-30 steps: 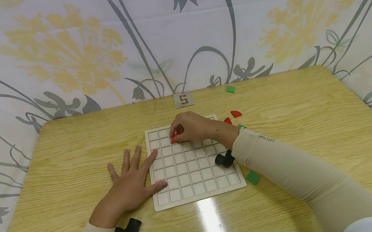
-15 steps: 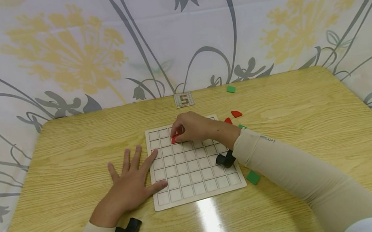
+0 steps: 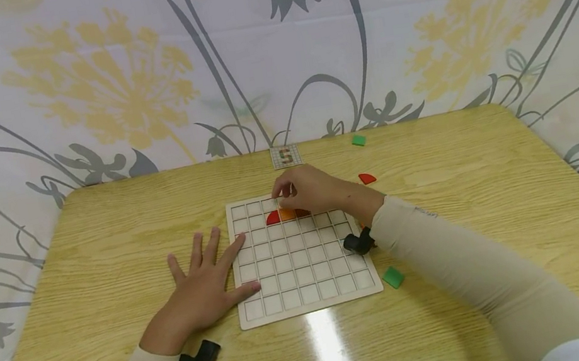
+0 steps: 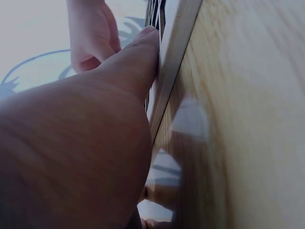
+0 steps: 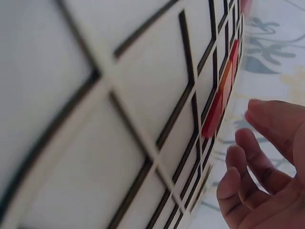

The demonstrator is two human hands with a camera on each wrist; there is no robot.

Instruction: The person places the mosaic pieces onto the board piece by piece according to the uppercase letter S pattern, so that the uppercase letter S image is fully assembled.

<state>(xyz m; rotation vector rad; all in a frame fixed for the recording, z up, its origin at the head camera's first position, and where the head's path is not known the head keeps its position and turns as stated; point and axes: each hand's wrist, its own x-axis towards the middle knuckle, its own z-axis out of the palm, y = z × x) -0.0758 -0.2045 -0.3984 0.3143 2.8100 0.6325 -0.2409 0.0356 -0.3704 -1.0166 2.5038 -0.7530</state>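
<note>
A white gridded board [image 3: 278, 284] lies on the table. My left hand [image 3: 199, 291] rests with fingers spread, thumb and index fingertip on the board's left edge, the other fingers on the table. In the upper rows sit a red quarter-circle tile [image 3: 273, 218] and an orange tile [image 3: 287, 213] beside it; a further reddish tile [image 3: 302, 212] is partly covered by my right hand [image 3: 305, 189]. That hand hovers just over these tiles. In the right wrist view its thumb and fingers are apart, with nothing between them, beside the row of red and orange tiles [image 5: 225, 86].
A small card with a coloured grid pattern [image 3: 285, 156] lies at the table's back edge. Right of the board are a green tile [image 3: 394, 277], a loose red quarter-circle tile [image 3: 366, 178] and another green tile [image 3: 358, 140] farther back. My right forearm crosses the table's right side.
My right hand has let go of the red quarter-circle tile and shifted slightly right and up, uncovering the orange tile. My left hand has stayed put.
</note>
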